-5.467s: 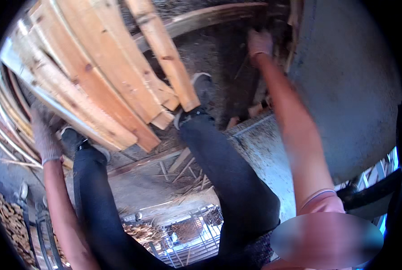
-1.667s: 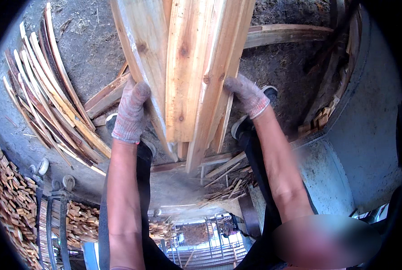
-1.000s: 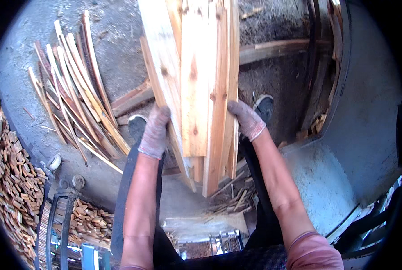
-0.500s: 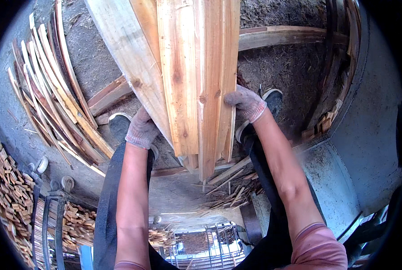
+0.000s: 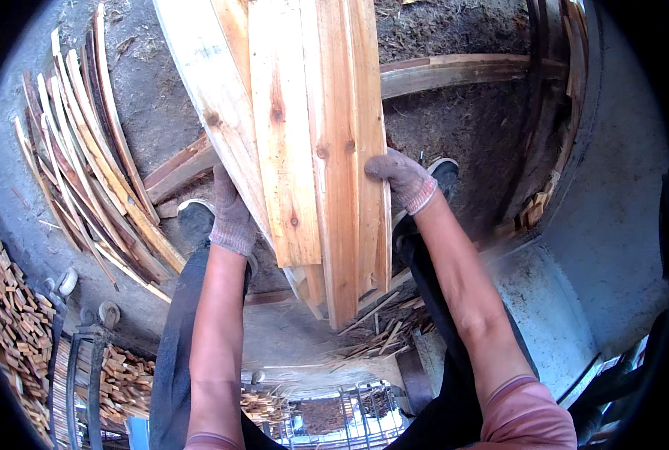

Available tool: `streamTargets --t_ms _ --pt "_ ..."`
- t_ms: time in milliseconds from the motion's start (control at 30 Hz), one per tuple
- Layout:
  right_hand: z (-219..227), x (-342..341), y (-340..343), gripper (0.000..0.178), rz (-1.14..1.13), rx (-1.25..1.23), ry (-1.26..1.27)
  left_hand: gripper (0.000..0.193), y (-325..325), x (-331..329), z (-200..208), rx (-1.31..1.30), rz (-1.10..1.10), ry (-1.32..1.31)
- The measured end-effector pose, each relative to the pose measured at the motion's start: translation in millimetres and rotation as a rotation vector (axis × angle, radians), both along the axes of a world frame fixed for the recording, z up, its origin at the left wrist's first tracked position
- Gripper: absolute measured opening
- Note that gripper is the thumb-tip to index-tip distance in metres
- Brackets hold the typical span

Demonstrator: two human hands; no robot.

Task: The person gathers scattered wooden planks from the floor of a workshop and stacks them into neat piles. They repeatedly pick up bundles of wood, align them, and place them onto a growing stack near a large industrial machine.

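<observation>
A bundle of long pale wooden planks (image 5: 304,142) fills the upper middle, its near ends hanging over my legs. My left hand (image 5: 231,214), in a grey knit glove, grips the bundle's left edge from below. My right hand (image 5: 403,178), also gloved, clasps the bundle's right edge. Both forearms come up from the lower edge. My dark shoes (image 5: 196,221) stand on the dirt ground under the planks.
A fan of thin curved wood slats (image 5: 87,172) lies on the ground to the left. A stack of small wood offcuts (image 5: 8,322) sits at far left. A long beam (image 5: 469,71) crosses behind. Splinters (image 5: 379,330) lie by a grey concrete ledge (image 5: 544,292) at right.
Since 5.5 s ago both hands have come onto the plank bundle. Over the last second the bundle shifted slightly and my left hand slid to its underside.
</observation>
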State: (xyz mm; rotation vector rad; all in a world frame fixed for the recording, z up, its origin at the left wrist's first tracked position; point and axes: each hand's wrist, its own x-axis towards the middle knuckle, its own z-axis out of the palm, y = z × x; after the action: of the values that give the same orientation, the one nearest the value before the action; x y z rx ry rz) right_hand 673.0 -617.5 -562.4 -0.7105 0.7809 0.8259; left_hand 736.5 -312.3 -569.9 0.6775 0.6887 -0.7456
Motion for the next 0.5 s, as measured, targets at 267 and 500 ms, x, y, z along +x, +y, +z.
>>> streamTargets --t_ms 267,500 --pt "56.9 10.3 16.5 0.049 -0.043 -0.197 0.036 0.097 0.1 -0.5 38.0 0.031 -0.027 -0.035" --pt "168.2 11.6 -10.5 0.053 -0.278 -0.257 0.095 0.104 -18.0 11.0 153.3 0.064 -0.129 0.091"
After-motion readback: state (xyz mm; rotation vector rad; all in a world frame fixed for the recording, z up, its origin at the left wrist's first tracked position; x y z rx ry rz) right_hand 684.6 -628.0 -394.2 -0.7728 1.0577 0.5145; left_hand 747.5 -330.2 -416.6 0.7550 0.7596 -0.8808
